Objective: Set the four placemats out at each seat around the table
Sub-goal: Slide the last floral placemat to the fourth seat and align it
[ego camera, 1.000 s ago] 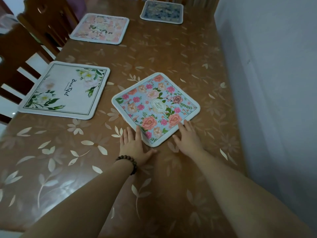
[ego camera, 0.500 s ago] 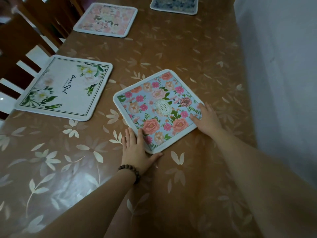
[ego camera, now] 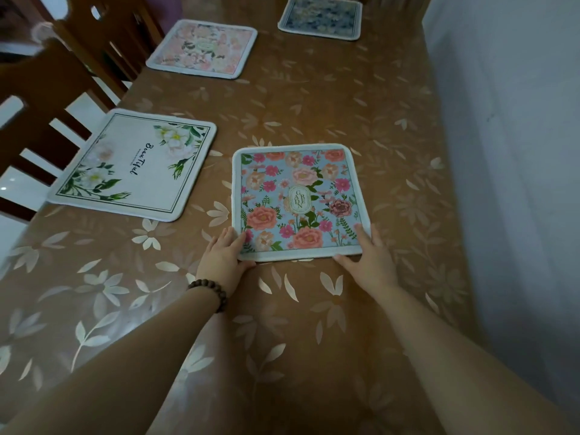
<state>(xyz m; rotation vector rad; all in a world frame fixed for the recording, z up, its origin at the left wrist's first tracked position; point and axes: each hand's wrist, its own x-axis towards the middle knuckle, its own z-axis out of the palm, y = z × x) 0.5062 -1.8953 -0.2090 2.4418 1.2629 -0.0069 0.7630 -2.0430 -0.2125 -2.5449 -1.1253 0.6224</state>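
Note:
A blue placemat (ego camera: 298, 199) with pink and orange flowers lies flat and square on the brown table (ego camera: 314, 324) in front of me. My left hand (ego camera: 222, 259), with a bead bracelet at the wrist, rests on its near left corner. My right hand (ego camera: 370, 262) rests on its near right corner. Both hands press flat with fingers spread along the mat's edges. A white placemat (ego camera: 135, 164) with green leaves lies at the left edge. A pink floral placemat (ego camera: 204, 48) lies farther back on the left. A dark blue placemat (ego camera: 321, 17) lies at the far end.
Dark wooden chairs (ego camera: 40, 98) stand along the table's left side. A pale wall (ego camera: 508, 152) runs close along the table's right edge. The table wears a glossy brown cover with pale leaf patterns.
The blue placemat has turned from a diagonal lie to square with the table edge. My right hand slid from its right side back to the near right corner.

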